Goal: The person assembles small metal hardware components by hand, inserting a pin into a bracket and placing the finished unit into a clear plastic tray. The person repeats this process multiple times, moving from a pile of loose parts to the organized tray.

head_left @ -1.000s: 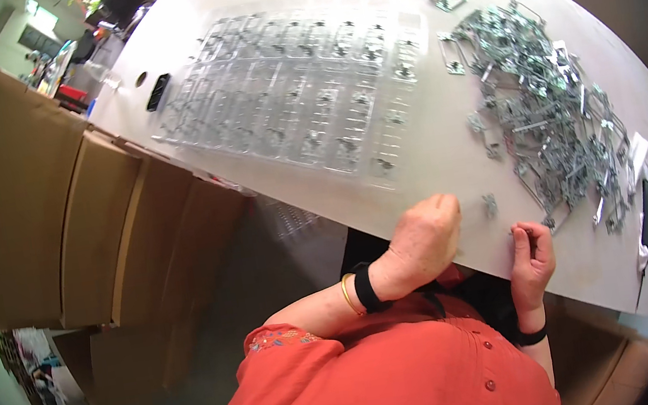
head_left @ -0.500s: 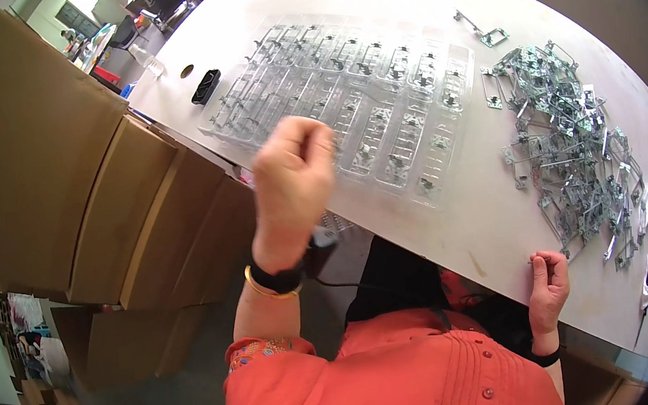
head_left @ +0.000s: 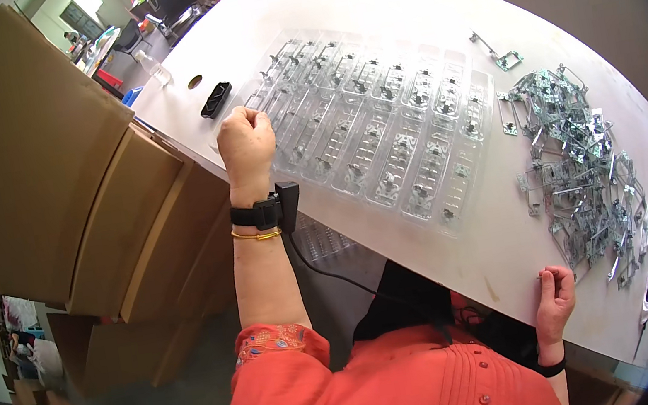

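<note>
Head view. Clock positions are taken from the centre of the picture, with 12 at the top.

Work area: a white table [head_left: 505, 234] with a bowed edge carries a clear plastic tray [head_left: 469, 189] with long moulded compartments, lying at 12 to 1 o'clock. Small dark metal fittings sit in many of the compartments. The supply, a tangled pile of silvery-grey metal brackets [head_left: 578, 164], lies on the table at 3 o'clock, well apart from the tray. One loose bracket of the same kind [head_left: 504, 61] lies at 2 o'clock, just beyond the pile. A black oblong plastic block [head_left: 216, 100] lies at 11 o'clock, near the tray.

Left hand [head_left: 246, 143]: at 10 to 11 o'clock, at the tray's left end. The grip is curled, fingertips turned away; whether it pinches a part, or touches the tray, cannot be told.

Right hand [head_left: 554, 298]: at 4 o'clock, near the table edge below the pile. Thumb and forefinger are drawn together; anything between them is too small to confirm.

Step in hand (judgement): placement of a metal part at the left-end compartments. The next move calls for aligning the part with its recess, lowering it without disturbing neighbouring fittings, then opening the fingers.
</note>
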A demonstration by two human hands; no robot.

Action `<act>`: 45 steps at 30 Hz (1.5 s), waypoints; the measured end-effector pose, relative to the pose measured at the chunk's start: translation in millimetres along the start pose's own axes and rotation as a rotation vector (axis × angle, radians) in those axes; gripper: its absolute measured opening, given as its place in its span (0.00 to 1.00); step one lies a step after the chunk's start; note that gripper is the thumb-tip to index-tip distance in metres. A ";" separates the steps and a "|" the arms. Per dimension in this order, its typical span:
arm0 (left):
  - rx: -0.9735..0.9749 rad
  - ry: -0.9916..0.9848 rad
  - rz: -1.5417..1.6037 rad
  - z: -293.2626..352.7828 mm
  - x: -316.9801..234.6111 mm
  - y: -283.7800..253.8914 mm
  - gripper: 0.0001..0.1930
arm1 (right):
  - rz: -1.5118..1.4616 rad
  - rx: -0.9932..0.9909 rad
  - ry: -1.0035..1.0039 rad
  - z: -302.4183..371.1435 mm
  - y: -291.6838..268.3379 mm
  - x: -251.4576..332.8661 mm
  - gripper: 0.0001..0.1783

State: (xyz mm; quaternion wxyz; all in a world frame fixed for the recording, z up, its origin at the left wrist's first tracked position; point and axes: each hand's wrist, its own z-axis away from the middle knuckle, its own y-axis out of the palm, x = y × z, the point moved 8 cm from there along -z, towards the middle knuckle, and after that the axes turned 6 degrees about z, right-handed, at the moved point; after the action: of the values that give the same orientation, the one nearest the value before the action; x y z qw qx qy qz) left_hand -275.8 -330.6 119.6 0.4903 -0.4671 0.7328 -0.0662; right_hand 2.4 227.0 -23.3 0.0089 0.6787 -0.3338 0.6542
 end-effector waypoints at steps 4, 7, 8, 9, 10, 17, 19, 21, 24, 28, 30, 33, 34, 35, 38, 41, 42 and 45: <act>0.069 -0.051 -0.035 -2.1 10.8 14.5 0.09 | 0.037 -0.006 -0.002 1.0 0.8 0.3 0.04; 0.097 -0.081 -0.054 -2.1 16.8 22.0 0.10 | 0.053 -0.017 -0.007 0.9 1.2 1.1 0.04; 0.101 -0.090 -0.055 -1.5 17.6 24.3 0.10 | 0.054 -0.022 -0.009 1.2 1.0 1.3 0.04; 0.089 -0.060 -0.070 -0.9 19.6 28.1 0.10 | 0.062 -0.023 -0.008 1.6 0.2 0.9 0.04; 0.073 -0.030 -0.088 -0.6 21.6 30.4 0.10 | 0.067 -0.021 -0.008 1.1 -0.1 0.6 0.04; 0.089 -0.064 -0.152 4.3 20.5 35.5 0.09 | 0.093 -0.019 0.005 1.4 -1.0 0.4 0.05; 0.080 -0.045 -0.176 6.2 16.9 34.1 0.09 | 0.094 -0.018 0.003 1.9 -0.1 0.9 0.05; 0.086 -0.045 -0.184 8.8 11.4 31.3 0.09 | 0.100 -0.019 -0.002 1.5 0.3 2.3 0.04; 0.099 -0.063 -0.158 12.0 5.6 25.2 0.09 | 0.107 -0.023 -0.007 1.9 0.3 4.2 0.05; 0.017 -0.022 -0.079 12.2 0.2 8.2 0.10 | 0.124 -0.028 -0.006 2.4 -1.5 2.5 0.06; -0.022 0.012 -0.035 13.9 -7.2 -2.4 0.11 | 0.125 -0.030 -0.006 2.3 -0.9 3.8 0.06; -0.006 0.049 0.006 16.7 -9.5 -6.4 0.12 | 0.110 -0.031 -0.007 2.7 -0.2 5.0 0.06; 0.027 0.064 -0.005 17.3 -9.0 -2.6 0.13 | 0.110 -0.032 -0.005 2.8 -0.8 3.6 0.05; 0.060 0.079 -0.017 18.1 -8.2 1.4 0.13 | 0.110 -0.034 -0.003 3.1 -1.1 2.7 0.05; 0.135 0.059 -0.067 21.9 1.8 12.0 0.14 | 0.115 -0.032 0.004 3.1 -1.3 2.7 0.05; 0.160 0.073 -0.115 24.7 -1.4 16.3 0.14 | 0.108 -0.031 -0.008 3.0 -0.4 2.7 0.05; 0.180 0.059 -0.138 24.4 -1.0 18.5 0.14 | 0.101 -0.032 -0.002 3.3 -0.4 1.4 0.05; 0.214 0.029 -0.199 24.0 1.1 23.8 0.15 | 0.089 -0.035 0.008 3.1 -1.2 -0.3 0.05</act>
State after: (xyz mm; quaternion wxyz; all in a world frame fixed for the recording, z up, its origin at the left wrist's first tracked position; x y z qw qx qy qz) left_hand -271.9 -309.5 93.4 0.5178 -0.4813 0.6787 -0.1991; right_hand 5.7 226.7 -23.5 -0.0071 0.6601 -0.3749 0.6508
